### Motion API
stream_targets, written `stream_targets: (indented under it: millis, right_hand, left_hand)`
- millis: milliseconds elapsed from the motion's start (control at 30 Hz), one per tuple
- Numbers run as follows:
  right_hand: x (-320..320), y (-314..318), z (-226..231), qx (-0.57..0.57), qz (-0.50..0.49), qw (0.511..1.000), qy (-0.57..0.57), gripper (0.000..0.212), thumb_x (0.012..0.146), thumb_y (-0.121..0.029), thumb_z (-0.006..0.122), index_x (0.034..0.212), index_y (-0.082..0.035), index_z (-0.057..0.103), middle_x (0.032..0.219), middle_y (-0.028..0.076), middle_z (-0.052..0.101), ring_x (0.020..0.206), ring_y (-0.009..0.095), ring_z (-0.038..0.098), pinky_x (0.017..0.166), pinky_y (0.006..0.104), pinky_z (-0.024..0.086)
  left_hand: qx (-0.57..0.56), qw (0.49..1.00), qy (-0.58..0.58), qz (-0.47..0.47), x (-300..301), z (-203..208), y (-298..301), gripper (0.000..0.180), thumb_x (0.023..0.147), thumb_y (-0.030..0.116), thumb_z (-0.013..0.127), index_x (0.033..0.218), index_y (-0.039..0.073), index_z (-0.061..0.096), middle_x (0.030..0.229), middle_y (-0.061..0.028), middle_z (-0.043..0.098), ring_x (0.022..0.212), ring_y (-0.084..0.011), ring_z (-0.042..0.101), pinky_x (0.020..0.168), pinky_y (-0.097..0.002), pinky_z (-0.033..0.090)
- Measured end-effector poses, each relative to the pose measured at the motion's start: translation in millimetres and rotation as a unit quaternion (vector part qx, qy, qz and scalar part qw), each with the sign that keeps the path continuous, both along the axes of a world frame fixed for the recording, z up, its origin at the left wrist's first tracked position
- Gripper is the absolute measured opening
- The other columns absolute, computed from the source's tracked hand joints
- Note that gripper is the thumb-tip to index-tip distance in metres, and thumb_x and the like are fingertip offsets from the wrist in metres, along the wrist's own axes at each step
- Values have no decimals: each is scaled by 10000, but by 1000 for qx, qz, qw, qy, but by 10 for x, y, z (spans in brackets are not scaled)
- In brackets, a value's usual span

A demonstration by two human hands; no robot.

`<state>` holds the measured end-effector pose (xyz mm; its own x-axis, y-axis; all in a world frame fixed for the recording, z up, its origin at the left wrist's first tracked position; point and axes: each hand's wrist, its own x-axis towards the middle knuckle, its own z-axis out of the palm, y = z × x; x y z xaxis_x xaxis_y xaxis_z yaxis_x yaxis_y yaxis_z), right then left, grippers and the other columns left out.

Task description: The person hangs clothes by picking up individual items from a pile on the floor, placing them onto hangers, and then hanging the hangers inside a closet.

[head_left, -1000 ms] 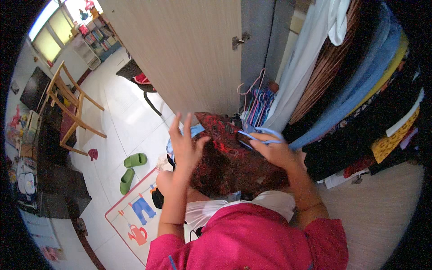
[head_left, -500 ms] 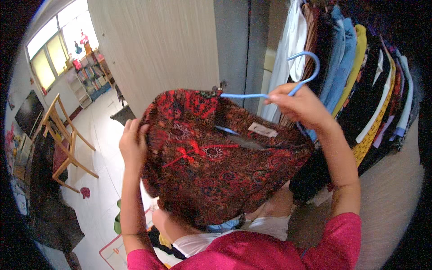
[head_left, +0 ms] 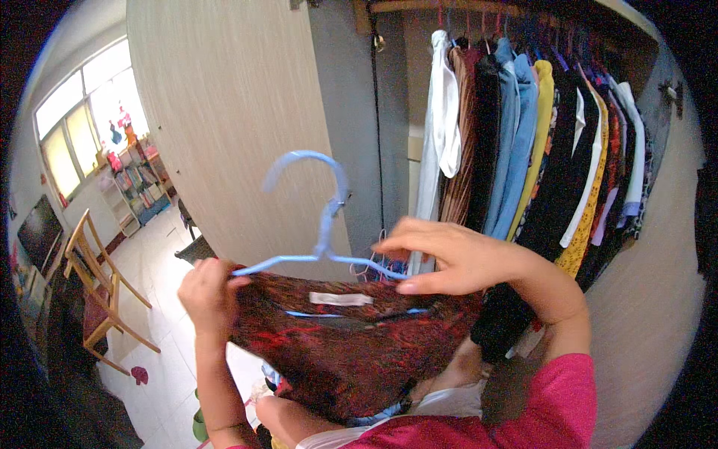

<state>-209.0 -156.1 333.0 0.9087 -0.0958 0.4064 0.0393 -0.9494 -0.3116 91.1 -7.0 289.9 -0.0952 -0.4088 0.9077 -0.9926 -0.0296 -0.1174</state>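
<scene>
A dark red patterned garment [head_left: 336,344] hangs on a light blue hanger [head_left: 321,224] held up in front of me, hook upward. My left hand [head_left: 206,288] grips the garment's left shoulder at the hanger's left end. My right hand [head_left: 456,258] pinches the hanger's right arm and the fabric there. A white label shows inside the neckline.
An open wardrobe at the right holds a rail of several hung clothes [head_left: 538,142] in white, blue, yellow and black. A pale wooden wardrobe door [head_left: 224,127] stands behind the hanger. At the left are a wooden chair [head_left: 97,292], white floor tiles and a bright window [head_left: 82,120].
I have raised the garment and turned it so the hanger's hook points up. My view has lifted toward the clothes rail. My right hand has slid from the hook to the hanger's right arm.
</scene>
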Motion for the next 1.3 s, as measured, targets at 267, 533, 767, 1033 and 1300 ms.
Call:
stream_targets:
  millis: [267, 533, 767, 1033, 1300]
  right_hand:
    - [-246, 321, 19, 262, 95, 953, 121, 368, 834, -256, 565, 1058, 18, 464, 994, 95, 572, 919, 164, 529, 786, 300, 427]
    - [-65, 398, 210, 759, 104, 642, -16, 588, 558, -26, 505, 1136, 61, 448, 1099, 171, 554, 976, 270, 561, 919, 377, 406]
    - [-608, -723, 814, 586, -20, 763, -270, 98, 598, -83, 491, 656, -23, 543, 660, 80, 577, 593, 196, 574, 619, 322, 494]
    - [-476, -666, 1573, 368, -44, 869, -327, 39, 612, -81, 520, 583, -73, 494, 562, 29, 514, 490, 133, 499, 495, 246, 431]
    - [-48, -1394, 1414, 359, -106, 837, -399, 37, 626, -69, 497, 611, -79, 465, 604, 11, 461, 531, 120, 435, 499, 269, 358]
  left_hand:
    - [-101, 989, 105, -39, 387, 163, -193, 147, 720, 123, 601, 751, 12, 510, 681, -116, 489, 660, -274, 463, 615, -348, 367]
    - [11, 825, 538, -174, 849, -889, -856, 517, 913, 382, 315, 1245, -14, 315, 1208, -181, 406, 1099, -294, 415, 943, -351, 308]
    - [515, 417, 678, -318, -38, -2842, -962, 754, 846, 624, 211, 1354, 67, 222, 1329, -150, 329, 1189, -245, 344, 977, -378, 277]
    - [404, 190, 773, -450, -1054, -2755, -1512, 775, 823, 645, 264, 1362, 91, 211, 1367, -90, 288, 1229, -246, 299, 986, -386, 269]
    - [363, 315, 668, -568, -1721, -1939, -2074, 691, 827, 389, 511, 1359, 88, 189, 1338, -98, 328, 1216, -255, 323, 997, -377, 262]
